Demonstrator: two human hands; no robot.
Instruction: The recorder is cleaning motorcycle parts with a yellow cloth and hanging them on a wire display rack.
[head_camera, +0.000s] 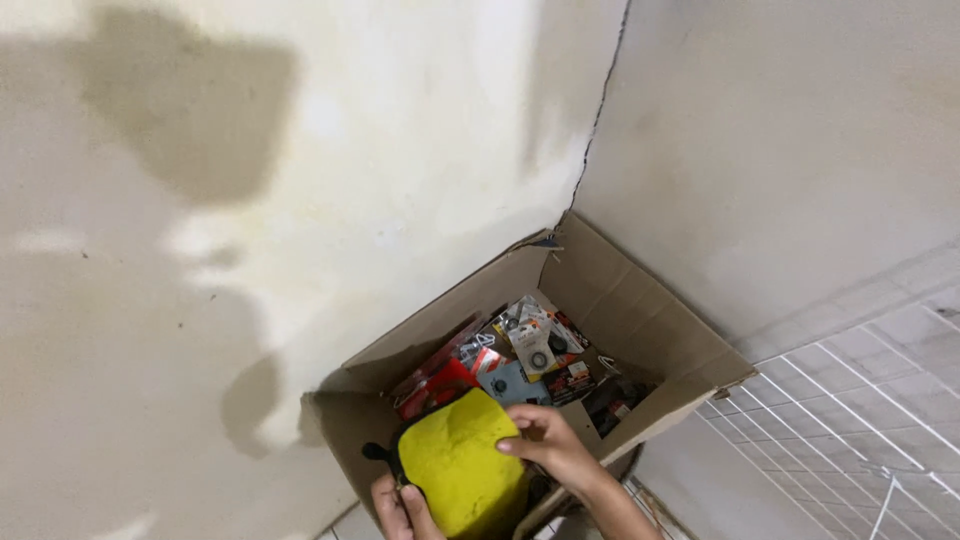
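Fingers of right hand (548, 440) pressed flat on upper edge of yellow pouch (462, 462); left hand (400, 508) pinches its lower corner. Pouch sits over near corner of cardboard box (640, 310), long axis tilted, top toward packaged items (530, 355) inside.

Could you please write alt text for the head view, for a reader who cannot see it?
Two hands, left and right, hold a yellow pad over an open cardboard box of small packaged items, standing in a wall corner. A white wire grid lies at right.
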